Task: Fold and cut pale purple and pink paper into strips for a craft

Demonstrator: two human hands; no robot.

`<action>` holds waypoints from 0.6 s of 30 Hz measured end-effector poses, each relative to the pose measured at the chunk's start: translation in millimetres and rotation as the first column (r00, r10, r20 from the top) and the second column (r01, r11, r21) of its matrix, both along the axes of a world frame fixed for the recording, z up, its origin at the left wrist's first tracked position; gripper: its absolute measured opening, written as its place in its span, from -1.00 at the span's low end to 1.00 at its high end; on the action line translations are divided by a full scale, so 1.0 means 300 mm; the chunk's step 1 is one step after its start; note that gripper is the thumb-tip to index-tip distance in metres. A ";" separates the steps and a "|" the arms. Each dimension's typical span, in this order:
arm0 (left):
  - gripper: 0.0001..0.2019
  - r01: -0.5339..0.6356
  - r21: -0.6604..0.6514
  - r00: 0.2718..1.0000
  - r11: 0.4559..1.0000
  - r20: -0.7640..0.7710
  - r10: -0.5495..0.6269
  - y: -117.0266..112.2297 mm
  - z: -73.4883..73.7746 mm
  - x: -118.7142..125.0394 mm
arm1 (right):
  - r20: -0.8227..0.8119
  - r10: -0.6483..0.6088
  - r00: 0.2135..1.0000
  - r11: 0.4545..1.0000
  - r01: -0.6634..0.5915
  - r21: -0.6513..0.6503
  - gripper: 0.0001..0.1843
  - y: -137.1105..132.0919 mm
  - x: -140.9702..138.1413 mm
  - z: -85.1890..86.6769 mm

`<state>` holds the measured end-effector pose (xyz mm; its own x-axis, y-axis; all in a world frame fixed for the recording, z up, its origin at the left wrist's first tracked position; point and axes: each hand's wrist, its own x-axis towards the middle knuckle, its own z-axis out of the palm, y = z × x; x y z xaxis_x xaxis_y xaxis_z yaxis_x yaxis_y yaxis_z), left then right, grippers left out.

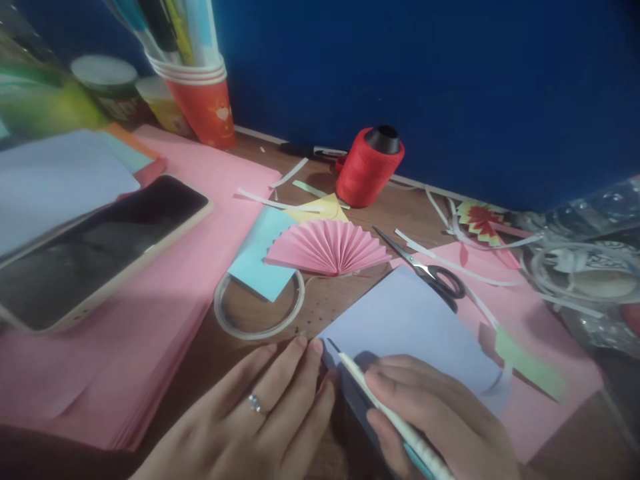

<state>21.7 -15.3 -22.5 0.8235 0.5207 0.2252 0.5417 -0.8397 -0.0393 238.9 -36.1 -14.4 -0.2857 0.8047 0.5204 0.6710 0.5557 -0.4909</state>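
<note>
My left hand (260, 413) lies flat on the wooden table, fingers stretched, a ring on one finger, its fingertips touching the near corner of a pale lilac sheet of paper (415, 320). My right hand (440, 420) rests on that sheet, fingers closed round a white pen (385, 413) whose tip points at the sheet's left corner. Beyond the sheet lie a pleated pink paper fan (327, 247) and a light blue paper square (257, 257).
Black-handled scissors (425, 270) lie right of the fan. A red thread spool (367, 167), a roll of clear tape (260, 310), a phone (95, 250) on a pink paper stack (150, 333), a red cup of pens (200, 93) and paper strips surround the work spot.
</note>
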 end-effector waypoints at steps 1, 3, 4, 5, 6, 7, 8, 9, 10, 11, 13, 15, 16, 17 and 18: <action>-0.64 -0.003 -0.004 1.000 1.000 -0.002 0.003 0.000 0.000 0.002 | -0.002 0.000 1.000 1.000 0.000 -0.008 -0.73 0.002 0.000 0.000; -0.63 -0.006 -0.013 1.000 1.000 -0.009 0.006 0.000 -0.001 0.004 | 0.001 0.011 1.000 1.000 -0.011 -0.020 -0.72 0.005 0.000 0.001; -0.63 -0.010 -0.015 1.000 1.000 -0.015 0.010 0.000 -0.001 0.005 | 0.004 0.023 1.000 0.999 -0.023 -0.024 -0.72 0.006 0.001 0.003; -0.63 -0.015 -0.015 1.000 1.000 -0.019 0.014 0.000 -0.001 0.005 | 0.004 0.033 0.999 0.999 -0.033 -0.028 -0.72 0.007 0.001 0.004; -0.63 -0.013 -0.009 1.000 1.000 -0.021 0.013 0.000 -0.001 0.005 | 0.007 0.046 0.999 0.998 -0.046 -0.032 -0.72 0.009 0.001 0.006; -0.63 -0.007 -0.002 1.000 1.000 -0.020 0.007 0.000 -0.001 0.005 | 0.006 0.045 0.999 0.998 -0.044 -0.035 -0.72 0.011 0.001 0.009; -0.63 -0.007 -0.001 1.000 1.000 -0.019 0.007 0.000 -0.001 0.005 | 0.005 0.044 0.999 0.998 -0.043 -0.038 -0.73 0.014 0.000 0.012; -0.63 -0.009 -0.004 1.000 1.000 -0.020 0.009 -0.001 0.000 0.005 | 0.003 0.041 0.999 0.998 -0.041 -0.038 -0.73 0.017 -0.003 0.014; -0.63 -0.012 -0.010 1.000 1.000 -0.023 0.012 -0.002 0.000 0.005 | -0.002 0.038 0.999 0.999 -0.038 -0.032 -0.73 0.019 -0.006 0.016; -0.62 -0.014 -0.018 1.000 1.000 -0.024 0.013 -0.003 0.001 0.005 | -0.004 0.039 0.999 0.999 -0.039 -0.026 -0.73 0.021 -0.009 0.018; -0.62 -0.023 -0.028 1.000 0.999 -0.018 0.023 -0.005 0.003 0.006 | -0.024 0.014 1.000 1.000 -0.015 -0.009 -0.73 0.023 -0.015 0.018; -0.63 -0.026 -0.026 1.000 0.999 -0.004 0.026 -0.005 0.006 0.007 | -0.031 0.001 1.000 1.000 -0.001 -0.003 -0.74 0.022 -0.018 0.017; -0.63 -0.033 -0.022 0.999 0.999 0.004 0.033 -0.005 0.007 0.007 | -0.026 0.007 1.000 1.000 -0.007 -0.001 -0.75 0.021 -0.018 0.015; -0.64 -0.038 -0.019 0.999 0.999 0.008 0.038 -0.004 0.008 0.008 | -0.022 0.009 1.000 1.000 -0.009 0.000 -0.75 0.019 -0.016 0.014; -0.64 -0.034 -0.017 0.999 0.999 0.010 0.035 -0.002 0.010 0.008 | -0.013 0.021 1.000 1.000 -0.021 -0.004 -0.76 0.018 -0.014 0.012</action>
<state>24.1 -15.9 -19.5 0.8026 0.5525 0.2250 0.5706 -0.8210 -0.0197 234.8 -30.7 -10.8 -0.2953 0.8009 0.5208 0.6527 0.5672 -0.5022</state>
